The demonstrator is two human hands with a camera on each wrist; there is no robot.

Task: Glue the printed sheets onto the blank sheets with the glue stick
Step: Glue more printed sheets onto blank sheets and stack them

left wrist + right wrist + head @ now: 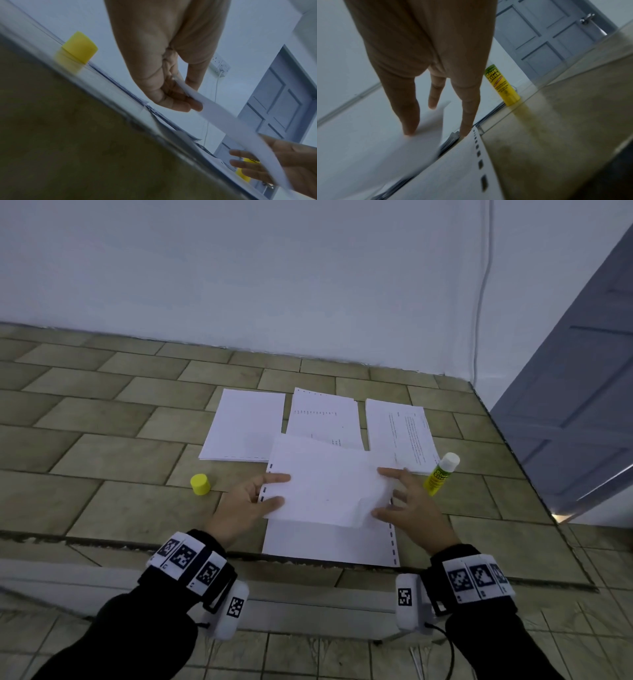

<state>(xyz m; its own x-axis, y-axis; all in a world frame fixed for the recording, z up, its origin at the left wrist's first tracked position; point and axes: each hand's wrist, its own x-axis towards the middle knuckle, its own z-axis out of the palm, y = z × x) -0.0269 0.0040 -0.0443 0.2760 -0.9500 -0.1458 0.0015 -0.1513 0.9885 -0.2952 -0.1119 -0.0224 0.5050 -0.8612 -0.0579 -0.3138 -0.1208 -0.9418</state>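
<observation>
Both hands are carrying one sheet (325, 484) above the blank sheet (329, 542) at six o'clock: my left hand (245, 505) is pinching its edge, my right hand (411, 508) is steadying it with straight fingers (388, 472). I'm judging it best to square corners first, then lower and smooth outward. Glue stick (440, 474) is standing uncapped at three o'clock.

Your lifted sheet (325, 484) hides the near end of the middle stack (323, 419) and the far half of the sheet lying below (329, 542). Print on the right stack (400, 433) is too small to read. The right wrist view is motion-blurred; your right hand (423, 60) hides the glue stick (503, 86) top there.
</observation>
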